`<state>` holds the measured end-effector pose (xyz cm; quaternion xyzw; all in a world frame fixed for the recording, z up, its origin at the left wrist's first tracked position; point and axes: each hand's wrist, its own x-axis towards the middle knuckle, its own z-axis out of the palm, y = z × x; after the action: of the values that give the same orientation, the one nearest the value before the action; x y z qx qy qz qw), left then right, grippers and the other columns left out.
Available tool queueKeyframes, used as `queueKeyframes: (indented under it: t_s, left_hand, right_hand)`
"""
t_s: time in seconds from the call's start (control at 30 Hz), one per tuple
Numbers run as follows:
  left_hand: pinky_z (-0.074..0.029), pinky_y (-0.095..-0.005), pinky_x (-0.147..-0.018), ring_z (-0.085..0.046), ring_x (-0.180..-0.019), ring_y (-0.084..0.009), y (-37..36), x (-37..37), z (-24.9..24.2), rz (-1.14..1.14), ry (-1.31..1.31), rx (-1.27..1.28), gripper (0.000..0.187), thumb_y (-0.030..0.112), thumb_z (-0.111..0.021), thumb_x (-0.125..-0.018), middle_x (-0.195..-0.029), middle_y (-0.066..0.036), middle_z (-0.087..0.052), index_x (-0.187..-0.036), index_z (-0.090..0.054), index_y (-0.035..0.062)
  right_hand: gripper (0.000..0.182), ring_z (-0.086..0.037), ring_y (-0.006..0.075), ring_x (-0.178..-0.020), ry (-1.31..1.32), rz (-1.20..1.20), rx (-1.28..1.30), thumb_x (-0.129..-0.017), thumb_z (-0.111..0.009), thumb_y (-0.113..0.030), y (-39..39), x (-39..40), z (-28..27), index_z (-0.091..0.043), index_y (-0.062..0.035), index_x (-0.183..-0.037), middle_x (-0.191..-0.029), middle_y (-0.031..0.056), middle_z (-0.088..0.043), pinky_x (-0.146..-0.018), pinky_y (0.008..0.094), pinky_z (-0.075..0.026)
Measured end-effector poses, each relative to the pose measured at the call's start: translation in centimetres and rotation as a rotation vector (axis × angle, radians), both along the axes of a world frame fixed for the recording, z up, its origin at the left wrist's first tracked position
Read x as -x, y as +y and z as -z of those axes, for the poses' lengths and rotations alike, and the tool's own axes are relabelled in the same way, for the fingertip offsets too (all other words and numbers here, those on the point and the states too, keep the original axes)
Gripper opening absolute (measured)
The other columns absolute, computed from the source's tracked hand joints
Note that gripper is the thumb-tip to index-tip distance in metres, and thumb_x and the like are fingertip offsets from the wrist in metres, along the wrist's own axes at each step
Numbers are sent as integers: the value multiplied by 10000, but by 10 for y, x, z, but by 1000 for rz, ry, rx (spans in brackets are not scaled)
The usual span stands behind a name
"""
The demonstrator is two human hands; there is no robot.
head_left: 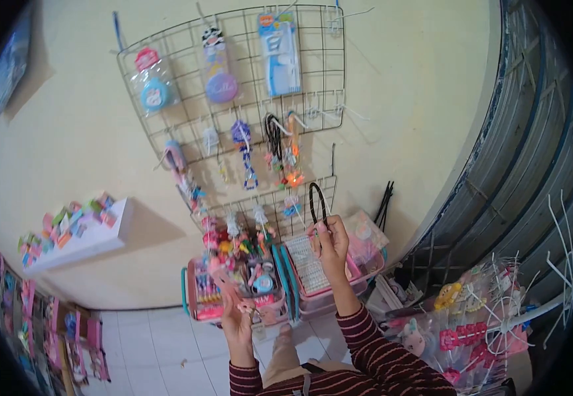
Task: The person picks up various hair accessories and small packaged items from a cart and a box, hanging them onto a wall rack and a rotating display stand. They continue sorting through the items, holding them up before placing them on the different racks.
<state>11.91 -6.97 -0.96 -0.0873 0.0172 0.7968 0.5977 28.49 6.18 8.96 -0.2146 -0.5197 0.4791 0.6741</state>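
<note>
My right hand (330, 245) is raised in front of the lower wire grid, its fingers closed on a dark cord loop (313, 198) that stands up above them. Lower and to the left, my left hand (236, 327) is closed around a pink strap-like item (228, 284) with small light pieces near the fingers; its exact kind is hard to make out. Behind my left hand is a pink bin (192, 284) of small colourful goods. Similar dark cords (273, 135) hang from a hook on the upper wire grid (247, 109).
Packaged goods such as a blue-and-white pack (281, 56) hang on the grid. A white shelf (81, 247) of small boxes juts from the wall at left. To the right stand a wire display rack (514, 323) with hanging packets and a metal shutter (498, 165).
</note>
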Motion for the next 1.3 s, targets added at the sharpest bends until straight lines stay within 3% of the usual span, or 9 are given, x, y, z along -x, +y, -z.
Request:
queueKeyframes:
  t_s: [0.2,0.6,0.73,0.8,0.87,0.93,1.13,1.23,1.3]
  left_hand:
    - [-474,-252,-520,-498,-695,-199,62,10,-35,46,294,17,269,51,-467,-792,-939,-107,-507,-1048,-411,112]
    - [-436,-232,-587,-485,-856,-143,142,27,-50,-95,675,78,314,-28,-491,-756,-955,-43,-464,-1039,-395,70]
    - [-437,-260,-672,-495,-902,-194,151,27,-59,-154,786,91,282,-38,-483,-758,-944,-57,-477,-1012,-399,52]
    - [-425,-243,-639,-496,-891,-154,151,29,-59,-151,864,65,259,-5,-480,-773,-901,-64,-515,-1012,-408,61]
    - [-416,-240,-702,-490,-924,-182,152,32,-59,-153,808,67,244,-37,-485,-758,-920,-70,-487,-978,-405,36]
    - [-413,-241,-711,-493,-882,-158,157,36,-55,-72,797,68,253,-36,-496,-751,-914,-72,-489,-975,-401,31]
    - [-386,-216,-754,-493,-865,-123,174,27,-42,-23,944,-85,241,-69,-527,-716,-892,-76,-509,-910,-412,16]
    - [-371,-261,-799,-511,-826,-129,178,14,-46,-51,1330,-78,251,-87,-582,-654,-857,-87,-527,-831,-428,0]
    - [-342,-291,-838,-514,-827,-132,179,8,-51,-52,1495,-107,263,-75,-598,-644,-861,-87,-531,-830,-429,2]
  right_hand:
    - [128,-318,-14,-392,-3,93,-99,-838,-423,-152,67,26,-30,-426,-49,-762,-644,14,-534,-340,150,-238]
    - [130,-442,50,-488,-255,128,53,-829,-449,-148,182,85,-8,-461,-18,-832,-550,9,-466,-429,194,-359]
    - [196,-469,54,-570,-142,127,-152,-791,-510,-142,200,98,19,-458,-16,-931,-683,27,-506,-413,201,-394]
    - [295,-503,119,-737,-140,82,-14,-769,-535,-140,170,99,21,-428,-7,-1010,-895,80,-513,-570,239,-444]
    - [361,-461,198,-924,-234,582,-219,-766,-529,-132,144,104,23,-389,5,-1069,-1072,135,-441,-768,302,-394]
    - [402,-381,235,-1036,-282,547,-191,-760,-532,-147,119,105,39,-372,9,-1094,-1158,150,-364,-873,344,-303]
    - [485,-384,285,-1060,-568,148,-270,-743,-525,-146,63,101,92,-322,25,-1150,-1122,178,-397,-859,346,-314]
    - [455,-402,272,-1042,-357,-101,137,-757,-490,-109,54,98,97,-314,32,-1152,-1131,176,-393,-844,334,-324]
    - [443,-419,269,-1022,-469,20,-47,-761,-478,-94,65,91,98,-312,31,-1153,-1137,177,-388,-828,320,-338]
